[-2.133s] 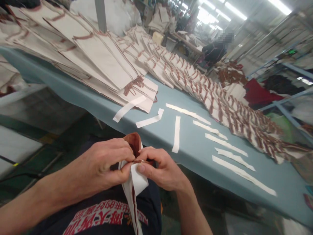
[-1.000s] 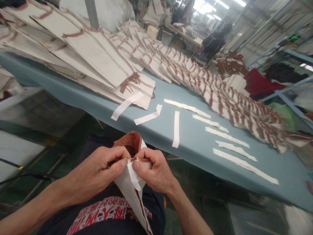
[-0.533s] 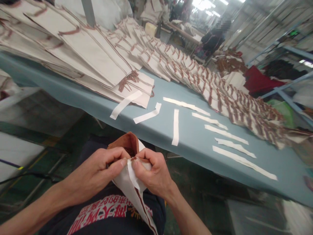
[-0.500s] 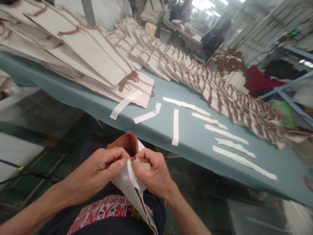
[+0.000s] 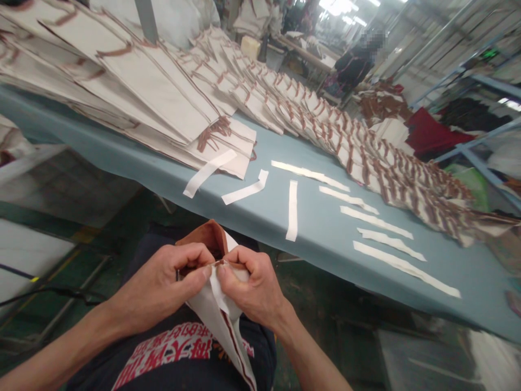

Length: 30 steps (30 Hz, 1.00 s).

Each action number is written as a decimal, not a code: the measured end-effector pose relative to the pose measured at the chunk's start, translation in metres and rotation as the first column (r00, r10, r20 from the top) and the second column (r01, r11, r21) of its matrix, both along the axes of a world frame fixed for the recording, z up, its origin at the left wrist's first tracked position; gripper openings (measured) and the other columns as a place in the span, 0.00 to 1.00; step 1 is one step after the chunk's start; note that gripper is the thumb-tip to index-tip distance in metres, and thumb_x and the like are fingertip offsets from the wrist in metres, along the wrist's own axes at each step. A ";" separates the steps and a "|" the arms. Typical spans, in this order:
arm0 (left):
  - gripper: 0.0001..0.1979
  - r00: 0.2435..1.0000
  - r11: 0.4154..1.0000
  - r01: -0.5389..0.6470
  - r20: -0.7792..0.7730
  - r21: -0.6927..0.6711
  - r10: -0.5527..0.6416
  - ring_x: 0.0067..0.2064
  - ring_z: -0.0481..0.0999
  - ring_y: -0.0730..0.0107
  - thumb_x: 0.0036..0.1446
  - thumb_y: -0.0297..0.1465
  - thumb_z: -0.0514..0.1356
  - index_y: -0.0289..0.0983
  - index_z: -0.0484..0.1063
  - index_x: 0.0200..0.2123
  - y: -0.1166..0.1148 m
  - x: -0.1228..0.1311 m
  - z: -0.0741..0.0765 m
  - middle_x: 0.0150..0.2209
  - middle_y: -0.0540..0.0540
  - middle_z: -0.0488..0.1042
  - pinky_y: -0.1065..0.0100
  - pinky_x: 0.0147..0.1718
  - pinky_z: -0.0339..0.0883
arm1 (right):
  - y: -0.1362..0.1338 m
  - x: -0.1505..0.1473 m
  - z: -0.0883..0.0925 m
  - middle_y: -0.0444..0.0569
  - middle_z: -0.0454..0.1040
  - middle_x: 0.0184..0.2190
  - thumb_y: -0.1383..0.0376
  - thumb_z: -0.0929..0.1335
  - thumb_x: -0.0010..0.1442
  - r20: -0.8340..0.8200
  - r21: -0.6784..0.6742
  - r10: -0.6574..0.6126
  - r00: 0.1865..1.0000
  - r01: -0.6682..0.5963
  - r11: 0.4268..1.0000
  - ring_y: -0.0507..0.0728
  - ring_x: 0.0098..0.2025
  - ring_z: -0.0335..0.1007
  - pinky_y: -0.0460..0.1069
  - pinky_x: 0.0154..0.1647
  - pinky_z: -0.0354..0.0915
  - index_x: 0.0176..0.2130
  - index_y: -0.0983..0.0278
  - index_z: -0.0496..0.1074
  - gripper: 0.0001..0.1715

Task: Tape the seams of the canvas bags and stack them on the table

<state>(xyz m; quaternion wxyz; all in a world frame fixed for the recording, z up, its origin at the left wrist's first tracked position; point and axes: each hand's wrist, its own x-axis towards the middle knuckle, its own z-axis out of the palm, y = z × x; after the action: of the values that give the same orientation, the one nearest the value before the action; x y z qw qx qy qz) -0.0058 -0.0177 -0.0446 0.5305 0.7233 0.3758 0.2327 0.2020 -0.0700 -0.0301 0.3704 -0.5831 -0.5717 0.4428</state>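
Close to my body, both hands pinch the edge of a cream fabric piece [image 5: 206, 304] that has brown trim and a brown inner side. My left hand [image 5: 171, 285] grips it from the left, thumb and fingers pressed together. My right hand [image 5: 252, 285] pinches the same edge just to the right, its fingers curled in. The two thumbs almost meet. A white strip [image 5: 218, 296] hangs down from between them over the cream cloth. The fabric tapers downward across a dark apron [image 5: 171, 358] with red and white lettering. What lies under the fingertips is hidden.
A table with a blue-green cover [image 5: 321, 233] stands ahead. Several white strips [image 5: 292, 212] lie on it. Stacks of cream pieces with brown trim [image 5: 158, 92] fill its left side, and a long overlapping row [image 5: 309, 114] runs along the back. A person [image 5: 354, 65] is far behind.
The hands stay at the same edge with only a very slight shift. The lower end of the fabric has swung a little to the left.
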 end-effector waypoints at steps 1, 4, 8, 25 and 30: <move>0.17 1.000 1.000 -0.005 -0.005 0.026 0.005 0.27 0.73 0.68 0.71 0.39 0.59 0.39 0.79 0.30 -0.001 0.001 -0.001 0.26 0.51 0.77 0.72 0.26 0.63 | 0.000 0.000 -0.001 0.40 0.68 0.23 0.54 0.70 0.61 -0.006 -0.008 0.008 1.000 -0.008 1.000 0.53 0.26 0.60 0.48 0.28 0.56 0.29 0.58 0.69 0.13; 0.15 1.000 0.993 -0.028 -0.009 0.112 0.029 0.26 0.71 0.70 0.69 0.36 0.60 0.39 0.78 0.30 -0.004 0.001 -0.002 0.24 0.53 0.76 0.72 0.25 0.61 | 0.002 0.004 -0.006 0.41 0.70 0.24 0.52 0.71 0.63 -0.057 -0.048 0.047 0.997 -0.050 0.998 0.52 0.26 0.60 0.48 0.28 0.57 0.31 0.59 0.72 0.15; 0.14 0.998 0.998 -0.040 0.045 0.057 0.038 0.25 0.69 0.71 0.70 0.36 0.61 0.40 0.77 0.31 -0.006 0.000 -0.001 0.24 0.54 0.74 0.72 0.24 0.59 | 0.006 0.011 -0.009 0.41 0.71 0.25 0.50 0.75 0.64 -0.174 -0.082 0.093 0.980 -0.109 0.991 0.50 0.26 0.58 0.46 0.28 0.56 0.32 0.61 0.75 0.19; 0.18 0.985 0.992 -0.116 0.134 0.058 0.107 0.26 0.63 0.70 0.76 0.41 0.58 0.42 0.71 0.32 -0.010 -0.008 0.011 0.29 0.54 0.72 0.71 0.23 0.59 | 0.035 0.022 0.017 0.40 0.76 0.30 0.54 0.78 0.66 -0.021 0.136 0.346 0.938 -0.340 0.931 0.54 0.32 0.66 0.50 0.38 0.63 0.32 0.60 0.75 0.17; 0.14 0.994 0.990 -0.096 0.061 0.107 0.090 0.28 0.74 0.68 0.74 0.39 0.60 0.42 0.77 0.34 -0.003 -0.016 0.026 0.28 0.53 0.77 0.72 0.27 0.67 | 0.043 0.020 0.033 0.40 0.75 0.30 0.65 0.76 0.62 0.133 0.213 0.382 0.915 -0.403 0.890 0.54 0.34 0.67 0.51 0.42 0.61 0.31 0.59 0.72 0.11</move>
<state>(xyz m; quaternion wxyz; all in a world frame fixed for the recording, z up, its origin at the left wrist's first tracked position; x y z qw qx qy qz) -0.0213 -0.0208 -0.0190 0.4888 0.7263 0.3809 0.2975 0.2218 -0.0268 0.0031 0.3144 -0.4263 -0.7417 0.4116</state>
